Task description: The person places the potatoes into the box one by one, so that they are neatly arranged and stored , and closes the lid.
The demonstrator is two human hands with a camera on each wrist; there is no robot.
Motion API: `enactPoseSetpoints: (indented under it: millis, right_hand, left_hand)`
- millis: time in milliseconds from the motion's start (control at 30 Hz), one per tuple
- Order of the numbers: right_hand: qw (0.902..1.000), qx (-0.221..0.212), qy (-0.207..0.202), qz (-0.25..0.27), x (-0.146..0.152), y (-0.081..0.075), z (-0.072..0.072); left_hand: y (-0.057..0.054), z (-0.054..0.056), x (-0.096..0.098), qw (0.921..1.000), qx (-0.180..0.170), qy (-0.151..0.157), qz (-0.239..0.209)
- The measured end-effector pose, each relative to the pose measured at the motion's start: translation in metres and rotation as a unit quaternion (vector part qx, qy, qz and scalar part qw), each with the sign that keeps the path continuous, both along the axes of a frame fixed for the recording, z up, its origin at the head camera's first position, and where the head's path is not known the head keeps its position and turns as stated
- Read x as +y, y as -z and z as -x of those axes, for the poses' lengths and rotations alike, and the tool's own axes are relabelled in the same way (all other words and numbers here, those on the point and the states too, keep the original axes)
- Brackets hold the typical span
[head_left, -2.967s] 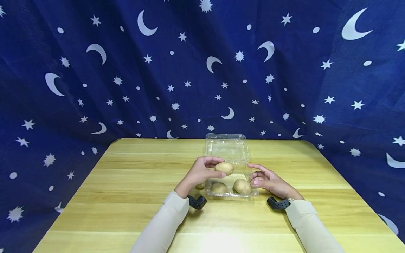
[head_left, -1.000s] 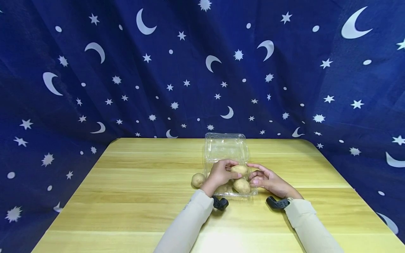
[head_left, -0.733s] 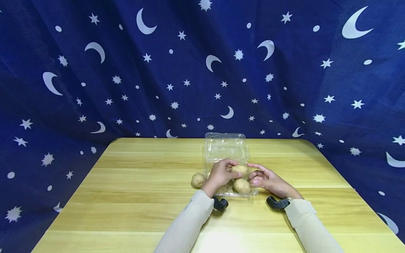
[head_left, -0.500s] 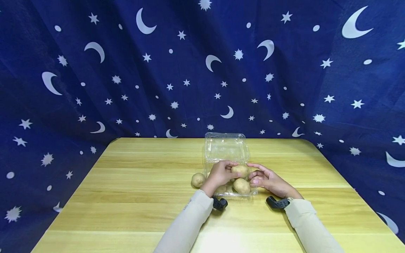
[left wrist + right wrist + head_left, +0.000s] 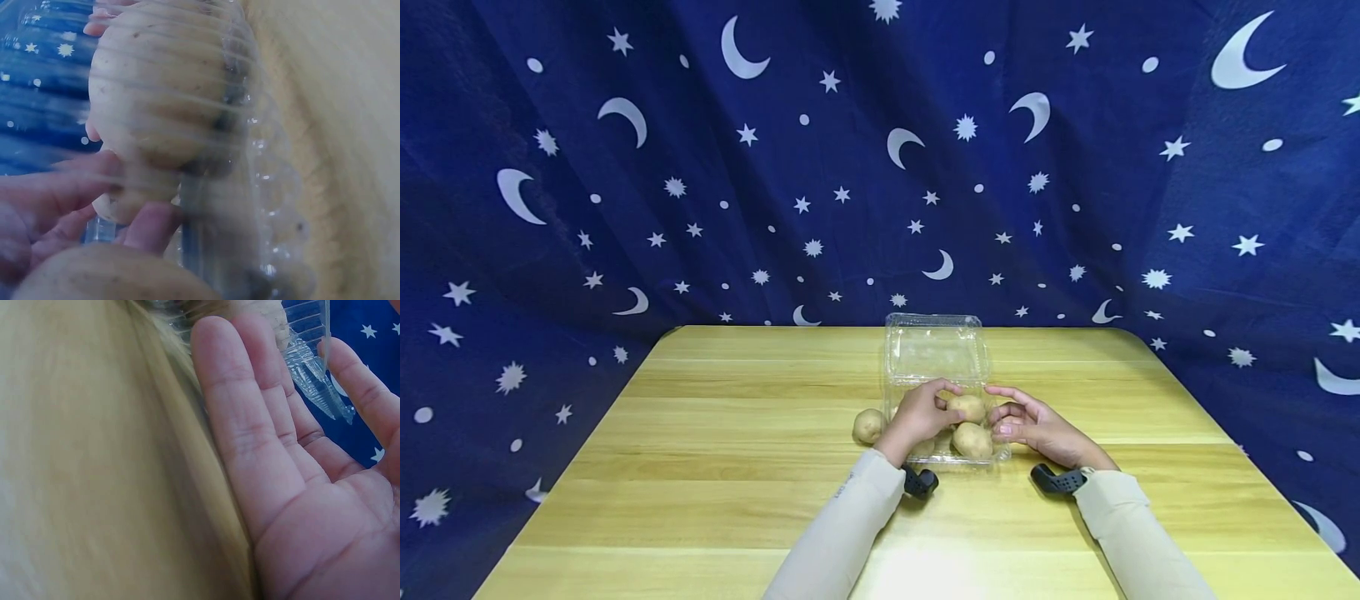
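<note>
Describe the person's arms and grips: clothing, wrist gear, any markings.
The left sleeve and right sleeve are long and cream; the left one bears a dark marking, too small to read. A curved black device sits at each wrist. The left grip and right grip are gloveless.

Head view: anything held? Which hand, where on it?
Left hand pinches the back-right potato by its left end. Right hand is at the right side of the clear container; no grip shows.
</note>
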State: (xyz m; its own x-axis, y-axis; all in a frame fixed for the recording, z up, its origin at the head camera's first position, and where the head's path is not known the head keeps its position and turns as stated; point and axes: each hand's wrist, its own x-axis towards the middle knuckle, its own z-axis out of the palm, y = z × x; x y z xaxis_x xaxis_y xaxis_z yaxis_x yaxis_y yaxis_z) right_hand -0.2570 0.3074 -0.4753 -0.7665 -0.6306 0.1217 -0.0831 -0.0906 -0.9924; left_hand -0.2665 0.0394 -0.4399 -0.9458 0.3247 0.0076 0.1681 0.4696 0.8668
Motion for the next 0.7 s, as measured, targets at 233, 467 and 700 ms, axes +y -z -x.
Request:
enactPoseSetpoints:
  millis: [233, 467, 700]
  right_hand:
    - [1.0000, 0.000, -0.002, 0.001, 0.0005, 0.0004, 0.0007]
    - [1.0000, -0.005, -0.006, 0.002, 0.0001, 0.0015, 0.0006]
    - [1.0000, -0.003, -0.005, 0.005, -0.0004, 0.0000, -0.0005]
  left_hand:
    - [-0.0020, -0.0008, -0.0002, 0.9999, -0.004, -0.009, -0.005]
    - [-0.0048, -0.0018, -0.0027, 0.9998, 0.015, -0.015, 0.007]
    - [-0.0081, -0.0031, -0.0079, 0.9993, 0.028, -0.013, 0.018]
